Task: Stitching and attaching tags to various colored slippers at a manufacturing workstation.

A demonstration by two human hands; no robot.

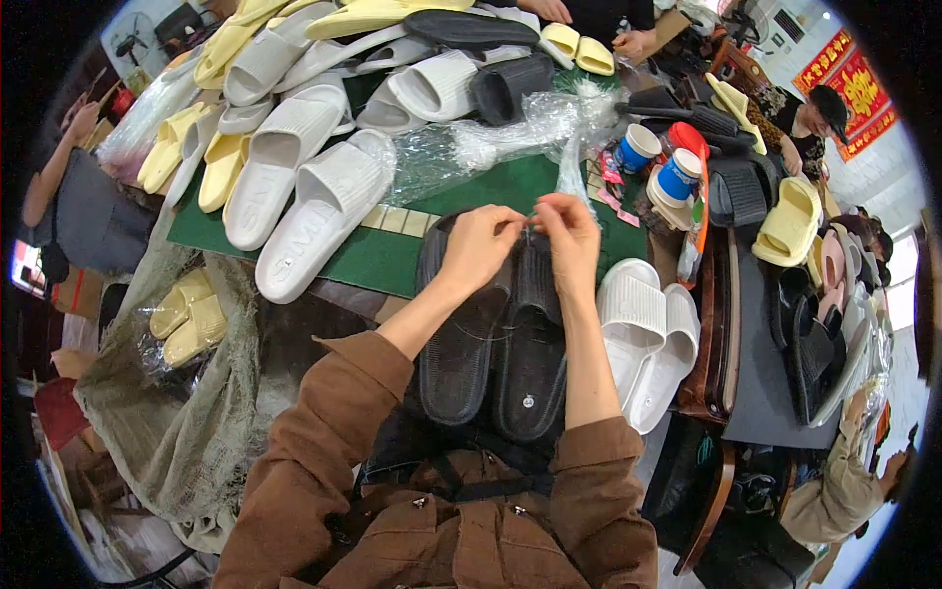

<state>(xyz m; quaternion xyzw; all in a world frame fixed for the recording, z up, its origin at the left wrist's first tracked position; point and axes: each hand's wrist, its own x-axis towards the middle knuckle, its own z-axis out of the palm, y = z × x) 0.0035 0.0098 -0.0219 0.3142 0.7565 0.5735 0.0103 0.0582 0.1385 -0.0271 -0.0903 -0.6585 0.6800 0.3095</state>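
Observation:
A pair of black slide slippers lies side by side in front of me, the left slipper (453,378) and the right slipper (531,378) with soles facing up toward me. Over their straps my left hand (481,245) and my right hand (569,240) come close together, fingertips pinched. Between them runs a thin clear strand (471,334), whose faint loop hangs over the slippers. Its ends are hidden in my fingers. Just right of my right forearm sits a pair of white ribbed slippers (630,314).
White, yellow and black slippers pile up on the green table (368,250), with clear plastic bags (461,152) among them. Paper cups (677,177) stand at the right. Wrapped yellow slippers (191,319) rest on sacking at the left. Other people work around.

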